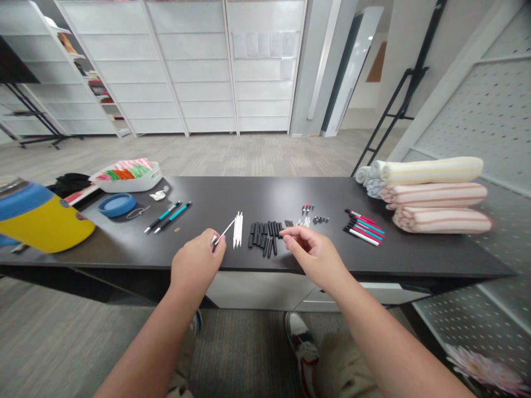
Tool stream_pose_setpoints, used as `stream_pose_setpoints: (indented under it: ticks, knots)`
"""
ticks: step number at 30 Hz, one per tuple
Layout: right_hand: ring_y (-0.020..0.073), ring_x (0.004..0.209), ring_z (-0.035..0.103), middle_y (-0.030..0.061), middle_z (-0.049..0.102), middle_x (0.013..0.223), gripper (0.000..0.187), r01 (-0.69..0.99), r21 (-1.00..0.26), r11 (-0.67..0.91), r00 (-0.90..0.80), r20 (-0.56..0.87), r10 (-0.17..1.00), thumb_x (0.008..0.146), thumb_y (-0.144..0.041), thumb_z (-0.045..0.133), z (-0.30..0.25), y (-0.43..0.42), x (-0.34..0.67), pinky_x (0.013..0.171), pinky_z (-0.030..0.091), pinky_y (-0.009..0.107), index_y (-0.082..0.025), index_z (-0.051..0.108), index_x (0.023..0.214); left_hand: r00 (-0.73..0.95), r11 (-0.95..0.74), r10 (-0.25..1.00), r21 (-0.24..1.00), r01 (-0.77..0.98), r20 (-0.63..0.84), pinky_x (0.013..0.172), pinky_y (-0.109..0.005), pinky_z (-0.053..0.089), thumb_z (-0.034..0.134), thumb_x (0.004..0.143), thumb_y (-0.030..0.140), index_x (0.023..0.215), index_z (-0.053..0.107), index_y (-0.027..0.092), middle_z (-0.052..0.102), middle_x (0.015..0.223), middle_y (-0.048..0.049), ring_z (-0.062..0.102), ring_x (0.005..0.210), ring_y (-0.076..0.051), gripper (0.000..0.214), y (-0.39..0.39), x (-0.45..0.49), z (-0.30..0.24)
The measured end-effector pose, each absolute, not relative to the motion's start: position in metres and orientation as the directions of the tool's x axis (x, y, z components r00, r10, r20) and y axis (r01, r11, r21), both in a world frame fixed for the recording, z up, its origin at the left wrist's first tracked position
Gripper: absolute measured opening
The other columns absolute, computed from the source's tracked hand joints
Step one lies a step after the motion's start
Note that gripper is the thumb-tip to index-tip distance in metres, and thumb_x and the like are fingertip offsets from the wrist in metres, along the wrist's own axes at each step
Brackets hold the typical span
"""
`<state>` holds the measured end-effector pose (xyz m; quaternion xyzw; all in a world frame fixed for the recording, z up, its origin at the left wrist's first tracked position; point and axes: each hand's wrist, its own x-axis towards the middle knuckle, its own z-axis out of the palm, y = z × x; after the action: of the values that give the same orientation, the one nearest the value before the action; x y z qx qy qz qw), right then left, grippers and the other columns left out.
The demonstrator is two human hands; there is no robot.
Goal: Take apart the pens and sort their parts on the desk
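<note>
My left hand (198,260) is closed in a pinch on a thin white pen refill (226,229), held just left of a bundle of white refills (238,228) on the black table (415,254). My right hand (309,249) has its fingers pinched together at the right end of a row of black pen barrels (264,235); what it grips is too small to make out. Small pen parts (309,215) lie just beyond it. Assembled pens in pink, teal and white (365,226) lie further right. Two teal pens (168,216) lie to the left.
Rolled striped towels (435,193) are stacked at the table's right end. At the left are a white tray of coloured items (126,176), a blue lid (116,204) and a yellow and blue container (39,218). White cabinets stand behind.
</note>
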<state>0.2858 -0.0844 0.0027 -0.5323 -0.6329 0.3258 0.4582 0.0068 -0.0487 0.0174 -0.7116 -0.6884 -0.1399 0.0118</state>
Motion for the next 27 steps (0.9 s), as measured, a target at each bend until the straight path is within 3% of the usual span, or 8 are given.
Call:
stream_pose_setpoints:
  ticks: [5, 12, 19, 27]
  knots:
    - [0.0167, 0.073, 0.061, 0.0007, 0.070, 0.081, 0.028, 0.413, -0.883, 0.224, -0.029, 0.233, 0.972, 0.100, -0.047, 0.061, 0.004, -0.086, 0.285, 0.067, 0.045, 0.028, -0.024, 0.075, 0.106, 0.094, -0.127, 0.978, 0.172, 0.977, 0.189, 0.058, -0.029, 0.029, 0.052, 0.101, 0.049, 0.100, 0.070, 0.026, 0.074, 0.079, -0.0061, 0.069, 0.070, -0.027, 0.030, -0.051, 0.015, 0.016]
    - [0.0173, 0.074, 0.062, 0.0008, 0.070, 0.081, 0.028, 0.434, -0.870, 0.233, -0.048, 0.235, 0.971, 0.100, -0.047, 0.060, 0.006, -0.086, 0.285, 0.067, 0.046, 0.029, -0.024, 0.076, 0.106, 0.197, -0.248, 0.959, 0.268, 0.931, 0.203, 0.061, -0.030, 0.033, 0.048, 0.104, 0.045, 0.099, 0.070, 0.027, 0.074, 0.080, -0.0031, 0.070, 0.075, -0.025, 0.029, -0.051, 0.013, 0.018]
    - [0.0176, 0.073, 0.063, 0.0012, 0.072, 0.083, 0.026, 0.493, -0.827, 0.271, -0.080, 0.267, 0.960, 0.101, -0.044, 0.058, 0.007, -0.087, 0.283, 0.066, 0.045, 0.029, -0.025, 0.076, 0.103, 0.227, -0.426, 0.877, 0.471, 0.772, 0.423, 0.083, -0.031, 0.045, 0.037, 0.109, 0.037, 0.110, 0.067, 0.023, 0.075, 0.101, -0.0049, 0.070, 0.094, -0.022, 0.033, -0.056, 0.020, 0.018]
    - [0.0159, 0.069, 0.062, 0.0003, 0.072, 0.087, 0.019, 0.561, -0.730, 0.391, -0.241, 0.308, 0.920, 0.098, -0.038, 0.066, 0.010, -0.093, 0.275, 0.067, 0.047, 0.030, -0.026, 0.071, 0.112, 0.215, -0.476, 0.878, 0.738, 0.478, 0.428, 0.074, -0.029, 0.045, 0.035, 0.111, 0.039, 0.109, 0.064, 0.022, 0.065, 0.083, -0.0007, 0.060, 0.074, -0.017, 0.034, -0.075, 0.072, 0.017]
